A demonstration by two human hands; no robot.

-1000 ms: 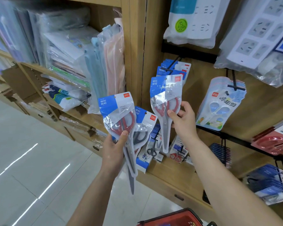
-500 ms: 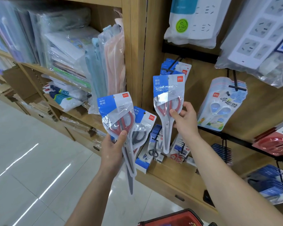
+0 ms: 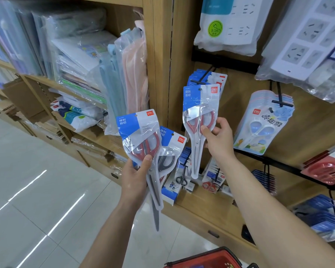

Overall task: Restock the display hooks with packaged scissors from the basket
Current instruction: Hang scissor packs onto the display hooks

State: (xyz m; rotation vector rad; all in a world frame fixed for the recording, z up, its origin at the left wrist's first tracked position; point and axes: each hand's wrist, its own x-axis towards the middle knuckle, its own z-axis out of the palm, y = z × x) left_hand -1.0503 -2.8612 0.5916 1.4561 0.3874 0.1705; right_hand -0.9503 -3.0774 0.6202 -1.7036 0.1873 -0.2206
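Left hand (image 3: 136, 176) grips a fan of spare scissor packs (image 3: 141, 136). Right hand (image 3: 219, 139) pinches a single pack (image 3: 200, 113), raised just under the stocked hook (image 3: 205, 75). Hanging step, I judge; next its punched hole must meet the prong.

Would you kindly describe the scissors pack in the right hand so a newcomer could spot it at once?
Find the wooden post dividing the two shelf bays. Just right of it, the right hand pinches a red-handled scissors pack in front of matching packs hung on a hook. Unlike the fanned pair in the left hand, it is single and held higher.
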